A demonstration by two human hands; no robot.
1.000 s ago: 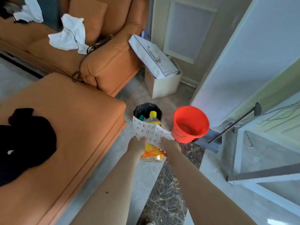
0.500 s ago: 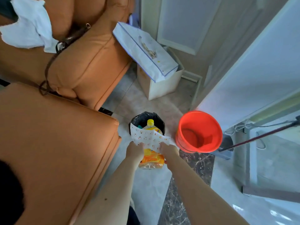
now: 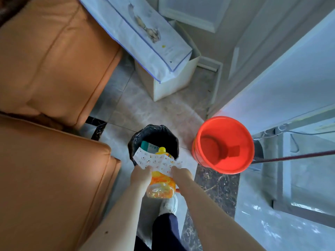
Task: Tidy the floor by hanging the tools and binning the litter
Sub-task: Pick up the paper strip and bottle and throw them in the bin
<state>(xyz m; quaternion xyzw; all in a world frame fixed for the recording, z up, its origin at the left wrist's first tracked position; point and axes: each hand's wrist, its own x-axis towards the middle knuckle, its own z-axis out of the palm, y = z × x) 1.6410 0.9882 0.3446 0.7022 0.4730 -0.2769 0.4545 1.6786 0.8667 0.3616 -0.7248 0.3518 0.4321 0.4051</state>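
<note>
Pinching patterned paper (image 3: 157, 161) and yellow bottle (image 3: 161, 180) between left hand (image 3: 141, 175) and right hand (image 3: 181, 175), poised over black bin (image 3: 153, 134) at twelve o'clock for dropping.

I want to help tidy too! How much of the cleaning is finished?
Some litter already sits in the black bin: a teal packet. In hand now: the left hand and right hand hold a patterned paper and a yellow bottle over the bin, not yet dropped. A long tool handle still leans by the orange bucket, not hung.
</note>
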